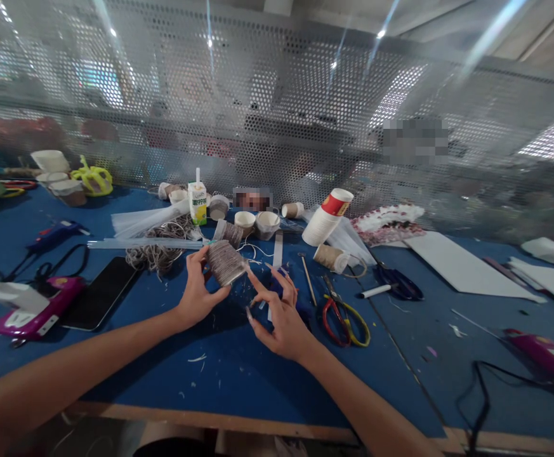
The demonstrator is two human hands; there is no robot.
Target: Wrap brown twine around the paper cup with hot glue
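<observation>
My left hand (198,289) is closed on a cup wrapped in grey-brown cord (226,261), tilted above the blue table. My right hand (279,320) is just to its right with fingers spread, the index fingertip at the cup's right edge. Whether it touches the cup or a thin strand there I cannot tell. Behind the held cup sits another cord-wrapped cup (228,233). A dark blue object lies partly hidden behind my right hand. Left of the cup is a tangled heap of grey cord (160,244). Scissors (346,320) with red and yellow handles lie right of my right hand.
Stacked paper cups (322,225), a drink carton (198,203) and small cups line the back, before a perforated metal screen (257,82). A phone (103,293), purple power strip (43,308) and blue glue gun (55,235) lie left. White board (467,263) lies right.
</observation>
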